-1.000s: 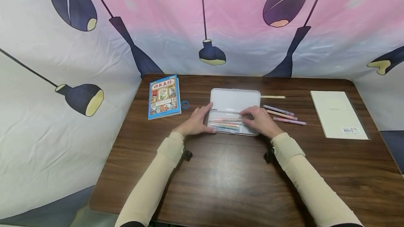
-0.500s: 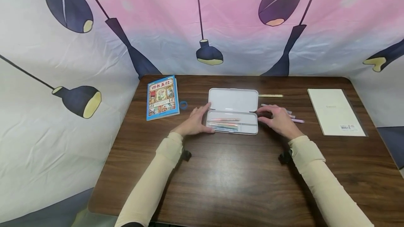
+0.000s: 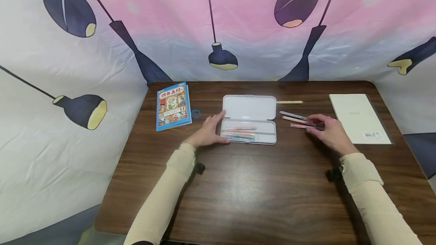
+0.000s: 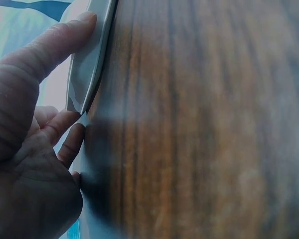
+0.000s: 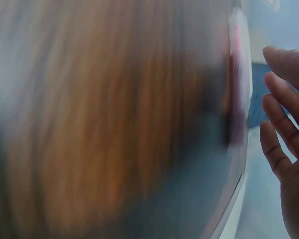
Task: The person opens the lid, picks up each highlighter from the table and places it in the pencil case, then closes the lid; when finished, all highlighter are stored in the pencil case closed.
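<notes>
A white pencil case (image 3: 250,108) lies with its lid swung back in the head view. An orange-pink pen (image 3: 241,128) and a clear packet of several colored pens (image 3: 238,135) lie in its left part. My left hand (image 3: 207,131) rests at the case's left end, thumb along the near wall, as the left wrist view also shows. My right hand (image 3: 328,131) hovers over three pens on the table: a grey-lilac pen (image 3: 291,115), a peach pen (image 3: 294,120) and a pink pen (image 3: 299,126). Its fingers are extended, apart from the pink pen (image 5: 236,94) in the right wrist view.
A pale yellow pen (image 3: 289,102) lies at the lid's right. Left of the case are a blue-edged book (image 3: 173,106) and a blue ring (image 3: 195,113). A cream notebook (image 3: 359,118) lies beyond my right hand. A printed cloth (image 3: 184,29) hangs behind the wooden table (image 3: 238,192).
My right hand has moved right, from inside the pencil case to over the loose pens. My left hand has stayed at the case's left end. The head view has shifted slightly.
</notes>
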Demonstrator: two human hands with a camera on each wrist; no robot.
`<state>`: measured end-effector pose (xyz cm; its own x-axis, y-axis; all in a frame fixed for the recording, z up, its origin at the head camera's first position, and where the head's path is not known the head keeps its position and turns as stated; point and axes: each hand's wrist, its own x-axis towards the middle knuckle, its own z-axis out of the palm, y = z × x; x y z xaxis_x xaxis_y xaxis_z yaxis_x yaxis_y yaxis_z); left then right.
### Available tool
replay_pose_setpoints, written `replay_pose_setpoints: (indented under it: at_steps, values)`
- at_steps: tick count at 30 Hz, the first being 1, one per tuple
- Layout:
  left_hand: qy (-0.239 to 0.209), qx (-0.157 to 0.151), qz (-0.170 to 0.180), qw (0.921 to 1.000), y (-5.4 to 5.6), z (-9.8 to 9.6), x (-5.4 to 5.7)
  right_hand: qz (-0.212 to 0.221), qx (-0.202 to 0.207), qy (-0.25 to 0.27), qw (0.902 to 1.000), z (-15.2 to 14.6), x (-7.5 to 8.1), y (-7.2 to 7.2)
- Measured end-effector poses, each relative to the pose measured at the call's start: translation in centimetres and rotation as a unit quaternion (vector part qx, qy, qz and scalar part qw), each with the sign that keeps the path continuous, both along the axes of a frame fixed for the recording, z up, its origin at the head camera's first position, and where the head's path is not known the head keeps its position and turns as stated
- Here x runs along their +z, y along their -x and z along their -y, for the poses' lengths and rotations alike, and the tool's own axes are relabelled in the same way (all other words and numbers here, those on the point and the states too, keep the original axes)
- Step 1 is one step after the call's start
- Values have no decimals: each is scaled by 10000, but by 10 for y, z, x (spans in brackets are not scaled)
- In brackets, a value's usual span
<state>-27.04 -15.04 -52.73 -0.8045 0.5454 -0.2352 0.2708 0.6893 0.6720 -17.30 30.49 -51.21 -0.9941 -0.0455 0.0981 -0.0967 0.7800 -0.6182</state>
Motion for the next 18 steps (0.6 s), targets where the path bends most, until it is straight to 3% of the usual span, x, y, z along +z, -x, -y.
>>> replay_pose_setpoints:
  at_steps: [10,18]
  values:
    - [1,20,40,10000,1,1,1,73,-381,-191,9991,-35,-8,-17]
    - [26,2,56,10000,1,0,1,23,-425,-104,9990,-40,-15,-19]
